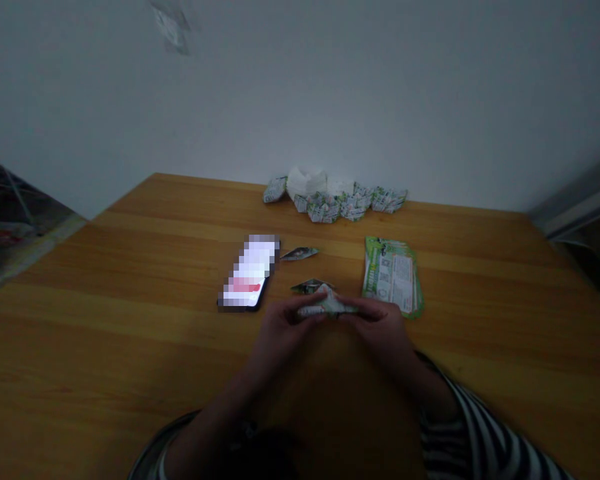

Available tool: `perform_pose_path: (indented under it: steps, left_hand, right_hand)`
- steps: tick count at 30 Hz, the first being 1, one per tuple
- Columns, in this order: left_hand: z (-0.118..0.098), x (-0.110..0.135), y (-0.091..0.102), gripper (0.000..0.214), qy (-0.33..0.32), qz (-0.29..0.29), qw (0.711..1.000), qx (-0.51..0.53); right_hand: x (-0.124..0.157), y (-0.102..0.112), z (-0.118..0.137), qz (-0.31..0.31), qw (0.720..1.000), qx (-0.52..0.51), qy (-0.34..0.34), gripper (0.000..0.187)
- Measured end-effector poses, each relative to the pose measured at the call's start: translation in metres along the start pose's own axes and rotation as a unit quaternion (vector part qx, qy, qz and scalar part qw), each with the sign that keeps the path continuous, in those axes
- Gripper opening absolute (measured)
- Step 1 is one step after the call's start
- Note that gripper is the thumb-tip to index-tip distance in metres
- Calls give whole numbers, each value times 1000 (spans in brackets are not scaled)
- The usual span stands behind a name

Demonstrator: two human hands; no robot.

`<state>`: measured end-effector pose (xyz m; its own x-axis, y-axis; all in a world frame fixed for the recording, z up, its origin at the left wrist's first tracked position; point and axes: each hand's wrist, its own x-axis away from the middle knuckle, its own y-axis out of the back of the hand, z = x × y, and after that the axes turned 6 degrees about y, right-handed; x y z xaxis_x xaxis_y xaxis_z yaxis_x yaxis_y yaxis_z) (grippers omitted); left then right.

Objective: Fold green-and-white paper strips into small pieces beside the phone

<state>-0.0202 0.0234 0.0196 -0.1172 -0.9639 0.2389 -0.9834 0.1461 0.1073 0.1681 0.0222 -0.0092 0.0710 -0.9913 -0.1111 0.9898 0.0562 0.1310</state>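
"Where's the folded paper (329, 303)?"

"Over the table (130, 320), between the hands. The left hand (281, 327) pinches its 9 o'clock end, the right hand (384, 328) its 3 o'clock end, thumbs and fingers clamped on it."

"What's around it?"

"2 small folded pieces (301, 253) towards 11 o'clock, the lit phone (250, 273) at 10, and the green-edged leaflet stack (394, 277) at 2."

"Farther off?"

"Towards 12, a row of folded paper shapes (324, 208) near the wall (330, 80)."
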Motion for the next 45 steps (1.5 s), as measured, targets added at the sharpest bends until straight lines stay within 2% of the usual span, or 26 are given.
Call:
perform_pose_path:
  steps: [5, 10, 12, 14, 17, 21, 24, 27, 30, 34, 36, 38, 40, 42, 45]
  left_hand:
    - [9, 2, 0, 31, -36, -31, 997, -55]
    - [17, 2, 4, 24, -155, -66, 976, -140]
    - [16, 3, 4, 22, -192, -53, 965, -171]
    - [13, 6, 3, 23, -200, -8, 959, -201]
    - [11, 10, -1, 25, -146, 52, 966, -206]
    - [8, 11, -8, 33, -68, 66, 989, -114]
    - [5, 10, -11, 38, -32, 117, 991, -58]
    - [2, 11, -11, 37, -14, 162, 987, -15]
    - [-1, 12, -10, 35, -7, 174, 984, 23]
    - [2, 12, -13, 37, 12, 181, 982, 45]
    - [9, 10, -15, 41, 13, 181, 982, 55]
    - [17, 7, -16, 46, -2, 166, 984, 60]
    - [24, 4, -15, 47, -31, 110, 993, 34]
    - [25, 4, -13, 39, -55, 55, 997, -20]
    - [21, 5, -11, 33, -97, 33, 993, -66]
  right_hand:
    - [5, -1, 1, -40, 993, 100, 47, 20]
    - [5, 0, 12, -58, 963, 195, 179, 11]
    - [4, 0, 16, -71, 952, 200, 219, 8]
    - [2, 0, 18, -74, 953, 186, 228, 6]
    - [2, -2, 16, -48, 972, 142, 183, 5]
    - [3, -6, 6, -51, 994, 81, 56, 9]
    - [1, -7, -1, -39, 999, 19, -7, 21]
    - [-3, -4, -2, -24, 999, -12, -28, 29]
    - [-7, 0, -2, -1, 999, -17, -32, 31]
    - [-7, 1, -3, -2, 1000, -11, -26, 26]
    - [-4, -1, -2, 3, 1000, 18, -4, 24]
    - [1, -5, 0, 23, 997, 64, 39, 32]
    - [7, -10, 4, 60, 987, 108, 103, 47]
    - [13, -14, 6, 91, 972, 137, 168, 59]
    - [18, -17, 7, 72, 955, 183, 224, 55]
